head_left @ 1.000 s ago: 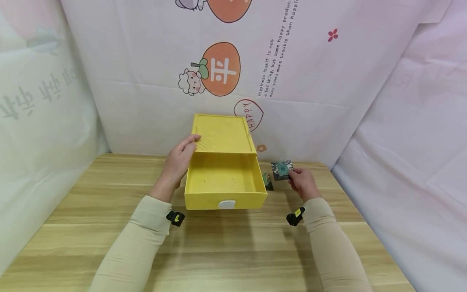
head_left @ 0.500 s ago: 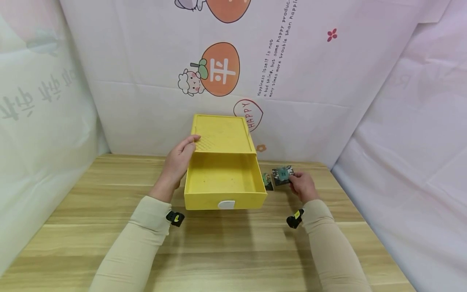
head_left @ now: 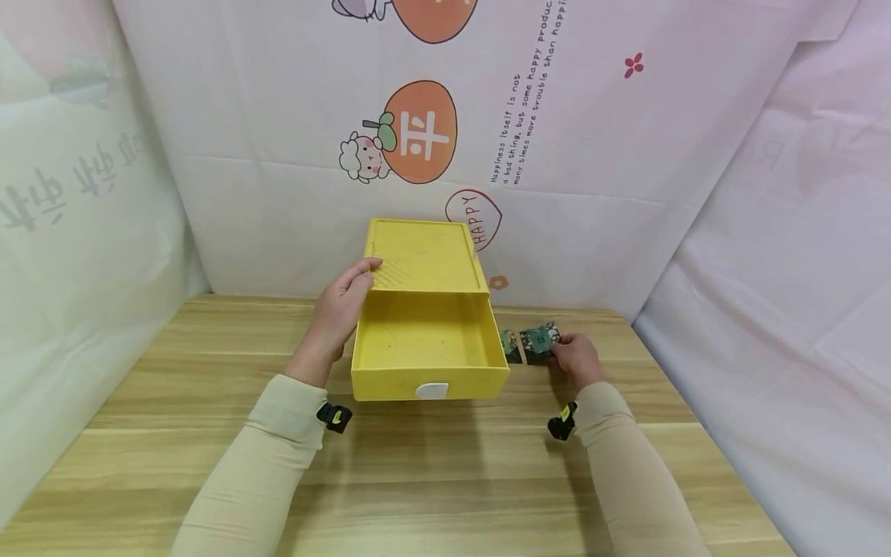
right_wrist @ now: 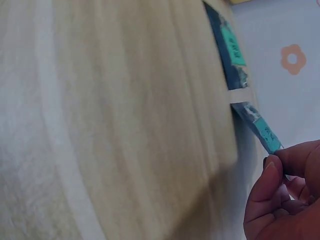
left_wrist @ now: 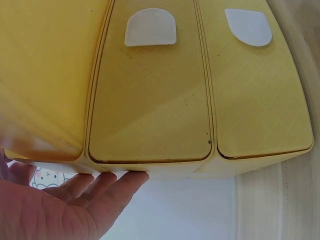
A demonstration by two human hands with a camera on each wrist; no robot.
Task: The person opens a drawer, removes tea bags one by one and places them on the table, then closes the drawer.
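Note:
A yellow drawer cabinet [head_left: 426,255] stands at the back of the table, its top drawer [head_left: 430,383] pulled out with nothing visible inside. My left hand [head_left: 339,313] rests on the cabinet's left side, with digits over the top edge. Fairly straight fingers [left_wrist: 112,190] lie along the side wall in the left wrist view. To the right of the cabinet, my right hand [head_left: 578,357] pinches a small flat square packet [head_left: 537,342], dark with a teal label, by its right edge. It tilts, far end low by the table. A similar packet [right_wrist: 231,47] lies beside it, partly hidden by the drawer in the head view.
Two lower drawers [left_wrist: 150,100] with white pull tabs are closed. The wood-grain table [head_left: 418,480] meets a printed white cloth [head_left: 278,216] at the back. Cloth also hangs at the left and right sides.
My right hand has lowered the pinched packet toward the table and tilted it, its left edge now close to the other packet. The left hand and the cabinet have stayed put.

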